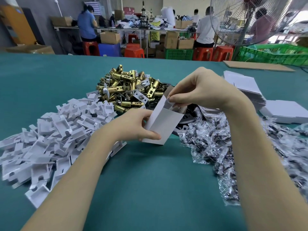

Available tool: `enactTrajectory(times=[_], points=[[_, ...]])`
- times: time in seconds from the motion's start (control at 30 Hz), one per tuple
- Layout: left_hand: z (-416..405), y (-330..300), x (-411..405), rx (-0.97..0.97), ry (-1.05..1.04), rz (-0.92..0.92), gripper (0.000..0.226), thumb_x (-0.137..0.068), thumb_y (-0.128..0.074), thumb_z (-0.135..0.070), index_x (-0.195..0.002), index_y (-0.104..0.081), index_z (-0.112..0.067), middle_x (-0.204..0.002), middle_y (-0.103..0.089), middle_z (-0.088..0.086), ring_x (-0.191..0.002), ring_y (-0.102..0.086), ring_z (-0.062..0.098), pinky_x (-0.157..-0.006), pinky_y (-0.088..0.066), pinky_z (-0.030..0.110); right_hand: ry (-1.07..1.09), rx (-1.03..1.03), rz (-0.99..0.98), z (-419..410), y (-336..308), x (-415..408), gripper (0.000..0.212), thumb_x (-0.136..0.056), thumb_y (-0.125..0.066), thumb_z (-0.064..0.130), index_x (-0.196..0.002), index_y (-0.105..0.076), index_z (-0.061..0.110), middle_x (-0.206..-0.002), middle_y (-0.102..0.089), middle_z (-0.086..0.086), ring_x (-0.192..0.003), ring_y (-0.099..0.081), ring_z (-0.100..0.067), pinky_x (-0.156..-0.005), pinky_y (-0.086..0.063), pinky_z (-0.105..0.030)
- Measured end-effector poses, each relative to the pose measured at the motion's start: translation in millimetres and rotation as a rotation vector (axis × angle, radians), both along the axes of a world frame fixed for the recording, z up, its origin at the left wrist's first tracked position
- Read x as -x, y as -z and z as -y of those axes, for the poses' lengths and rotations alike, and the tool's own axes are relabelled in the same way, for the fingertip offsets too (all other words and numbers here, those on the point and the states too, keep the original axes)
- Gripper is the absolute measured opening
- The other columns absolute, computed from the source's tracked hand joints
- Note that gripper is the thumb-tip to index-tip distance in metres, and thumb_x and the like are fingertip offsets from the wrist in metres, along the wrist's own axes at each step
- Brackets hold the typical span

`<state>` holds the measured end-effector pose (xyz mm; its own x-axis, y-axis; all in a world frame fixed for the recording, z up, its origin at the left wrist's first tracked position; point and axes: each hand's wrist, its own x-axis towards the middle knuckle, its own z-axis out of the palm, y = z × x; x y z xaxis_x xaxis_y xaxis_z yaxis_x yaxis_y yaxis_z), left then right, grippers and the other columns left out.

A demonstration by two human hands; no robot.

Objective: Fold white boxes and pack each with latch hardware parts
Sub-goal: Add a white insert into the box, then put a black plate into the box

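Two bare forearms reach over a green table (150, 189). Left hand (136, 125) grips a white box (164, 124) at its seven o'clock corner; right hand (198, 92) pinches its top flap at one o'clock. Brass latches (128, 87) lie beyond, at twelve o'clock.

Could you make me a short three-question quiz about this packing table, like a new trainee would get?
1. True or false: the left hand holds the lower part of the small white cardboard box.
2. Which pile lies nearest the right forearm?
A. white plastic pieces
B. brass-coloured metal latches
C. clear plastic bags of dark small parts
3. Fill in: the right hand pinches a flap at the box's ____ end.

Key: 1 true; 2 C; 3 top (open).
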<state>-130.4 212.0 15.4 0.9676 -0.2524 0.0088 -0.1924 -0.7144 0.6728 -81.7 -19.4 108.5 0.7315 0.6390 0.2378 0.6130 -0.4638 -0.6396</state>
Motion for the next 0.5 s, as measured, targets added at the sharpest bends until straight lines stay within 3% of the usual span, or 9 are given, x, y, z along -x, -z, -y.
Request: enactTrajectory(times=[0.1,0.2,0.3,0.4,0.5], points=[[-0.3,0.4,0.6,0.028,-0.005,-0.012,0.048,-0.081,-0.087,-0.034,-0.123,-0.065,-0.028,-0.112,-0.063,-0.011,-0.101,-0.062,0.013,-0.063,-0.059,0.025,-0.031,0.078,-0.02,-10.7,3.5,4.2,0.01,-0.088,-0.078,0.016,-0.082,-0.083,0.023,-0.068,-0.075,0.014,-0.065,-0.073,-0.004,-0.066,-0.057,-0.016],[-1.7,1.7,1.4,0.082,-0.004,-0.047,0.048,-0.08,-0.088,-0.031,-0.123,-0.066,-0.028,-0.114,-0.063,-0.008,-0.103,-0.063,0.016,-0.063,-0.063,0.029,-0.071,0.194,-0.021,-19.0,4.0,7.1,0.03,-0.094,-0.069,0.018,-0.067,-0.074,0.029,-0.056,-0.063,0.015,-0.052,-0.057,0.0,-0.057,-0.045,-0.011],[-4.5,4.3,1.4,0.155,0.001,-0.097,0.043,-0.081,-0.088,-0.028,-0.117,-0.066,-0.038,-0.113,-0.066,-0.009,-0.1,-0.066,0.017,-0.062,-0.062,0.03,-0.055,0.209,-0.015,-19.6,1.8,7.6,0.021,-0.095,-0.066,0.019,-0.086,-0.082,0.029,-0.071,-0.073,0.009,-0.065,-0.067,-0.003,-0.069,-0.057,-0.02],[-7.6,6.3,1.0,0.188,0.004,-0.112,0.042,-0.082,-0.087,-0.027,-0.114,-0.065,-0.04,-0.112,-0.068,-0.011,-0.097,-0.068,0.017,-0.061,-0.061,0.028,-0.042,0.152,-0.007,-13.8,-1.1,6.0,0.019,-0.096,-0.065,0.015,-0.099,-0.083,0.021,-0.083,-0.079,0.007,-0.079,-0.076,-0.01,-0.078,-0.062,-0.026],[-9.3,9.9,-0.2,0.213,-0.014,-0.111,0.045,-0.082,-0.087,-0.028,-0.121,-0.066,-0.033,-0.114,-0.069,-0.011,-0.096,-0.069,0.018,-0.061,-0.059,0.026,0.021,-0.057,-0.037,-4.1,-3.2,2.1,0.017,-0.098,-0.065,0.018,-0.093,-0.081,0.019,-0.081,-0.079,0.005,-0.08,-0.077,-0.011,-0.069,-0.061,-0.022]])
